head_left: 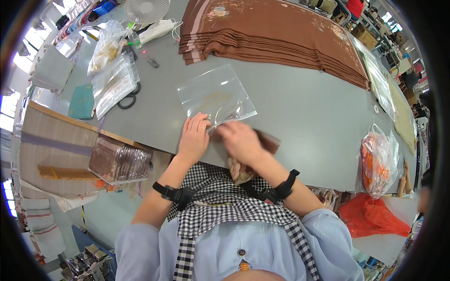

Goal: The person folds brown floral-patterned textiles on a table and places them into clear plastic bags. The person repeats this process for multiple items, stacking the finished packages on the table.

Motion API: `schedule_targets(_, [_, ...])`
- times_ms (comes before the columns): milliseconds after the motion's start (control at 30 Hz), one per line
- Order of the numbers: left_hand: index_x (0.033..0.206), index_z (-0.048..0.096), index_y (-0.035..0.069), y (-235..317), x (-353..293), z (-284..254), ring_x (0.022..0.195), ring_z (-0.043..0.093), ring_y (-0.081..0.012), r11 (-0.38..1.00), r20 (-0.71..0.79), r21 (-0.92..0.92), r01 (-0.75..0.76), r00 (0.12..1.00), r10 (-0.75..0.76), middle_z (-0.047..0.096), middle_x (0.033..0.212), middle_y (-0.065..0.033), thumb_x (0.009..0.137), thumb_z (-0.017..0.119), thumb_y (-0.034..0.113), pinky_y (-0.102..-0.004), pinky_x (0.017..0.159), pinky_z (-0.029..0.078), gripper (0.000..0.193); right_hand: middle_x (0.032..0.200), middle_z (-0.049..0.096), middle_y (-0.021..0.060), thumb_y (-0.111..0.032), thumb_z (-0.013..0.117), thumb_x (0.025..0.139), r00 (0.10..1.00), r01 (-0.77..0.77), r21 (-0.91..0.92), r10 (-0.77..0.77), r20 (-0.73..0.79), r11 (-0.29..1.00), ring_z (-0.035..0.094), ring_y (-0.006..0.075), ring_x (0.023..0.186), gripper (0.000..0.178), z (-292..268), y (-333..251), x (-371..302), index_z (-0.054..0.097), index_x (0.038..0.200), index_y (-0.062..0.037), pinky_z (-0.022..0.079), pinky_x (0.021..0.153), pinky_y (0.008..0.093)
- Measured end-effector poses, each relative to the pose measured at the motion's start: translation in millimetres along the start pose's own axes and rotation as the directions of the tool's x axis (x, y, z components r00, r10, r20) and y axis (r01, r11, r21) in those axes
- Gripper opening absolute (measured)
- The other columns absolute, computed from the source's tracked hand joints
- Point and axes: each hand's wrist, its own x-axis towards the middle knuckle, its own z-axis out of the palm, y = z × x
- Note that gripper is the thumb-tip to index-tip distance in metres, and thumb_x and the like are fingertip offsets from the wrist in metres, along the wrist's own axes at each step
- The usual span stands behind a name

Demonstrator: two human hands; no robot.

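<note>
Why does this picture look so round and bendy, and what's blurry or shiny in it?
In the head view, the fisheye lens bends straight edges and leaves a dark rim; in the head view, the right hand looks smeared, like motion blur, while the left hand is sharper; also in the head view, white glare streaks the clear bag, and the windows look washed out.

- Cloth stack [276, 40]: along the far edge of the counter [300, 112].
- Flat bag [211, 91]: between cloth stack and near edge.
- Folded cloth [269, 140]: at the near edge, right of the flat bag.
- Plastic sleeves [115, 82]: counter's left part, overlying the scissors [133, 95].
- Booklet [81, 101]: left of the sleeves.
- Filled bag [376, 164]: near right corner.
</note>
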Motion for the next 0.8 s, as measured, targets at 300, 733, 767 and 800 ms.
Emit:
schedule_targets(300, [0.139,0.040,0.007,22.7,-5.9,-4.1,0.138,0.034,-0.0291,0.999,0.182,0.007,0.045,0.982,-0.045,0.040,0.144,-0.0119,0.080,0.049,-0.001,-0.0549,0.115,0.016,0.060,0.128,0.053,0.0208,-0.020,0.064,0.082,0.990,-0.025,0.119,0.009,0.137,0.993,0.048,0.0401,0.122,0.043,4.3,1.8,20.9,0.056,0.120,-0.0010,0.040,0.102,0.0469])
schedule_targets(733, [0.140,0.044,0.008,10.8,-0.3,-27.5,0.141,0.030,-0.0313,0.979,0.122,-0.166,-0.117,0.983,0.138,0.039,0.146,-0.0124,0.087,0.050,0.002,-0.0506,0.115,0.020,0.053,0.148,0.033,0.0221,-0.043,0.056,0.088,1.000,0.015,-0.055,-0.013,0.028,0.998,0.028,0.0494,0.135,0.056,57.4,5.7,95.8,0.052,0.136,-0.0140,0.020,0.106,0.0677])
schedule_targets(767, [0.140,0.044,0.009,9.6,-1.1,-28.5,0.141,0.030,-0.0310,0.977,0.098,-0.168,-0.133,0.984,0.150,0.039,0.146,-0.0122,0.088,0.050,0.003,-0.0504,0.115,0.020,0.053,0.148,0.033,0.0225,-0.043,0.056,0.088,0.997,0.044,-0.037,-0.041,0.071,0.998,0.027,0.0501,0.135,0.058,49.4,5.1,93.9,0.050,0.138,-0.0136,0.019,0.106,0.0674])
schedule_targets(800, [0.140,0.044,0.010,8.4,-2.3,-28.6,0.141,0.030,-0.0306,0.978,0.096,-0.164,-0.132,0.984,0.149,0.039,0.146,-0.0120,0.088,0.050,0.003,-0.0502,0.115,0.021,0.053,0.148,0.033,0.0229,-0.037,0.058,0.088,0.982,0.039,-0.033,-0.032,0.187,0.999,0.029,0.0481,0.136,0.061,35.8,3.0,83.2,0.044,0.141,-0.0107,0.021,0.109,0.0632])
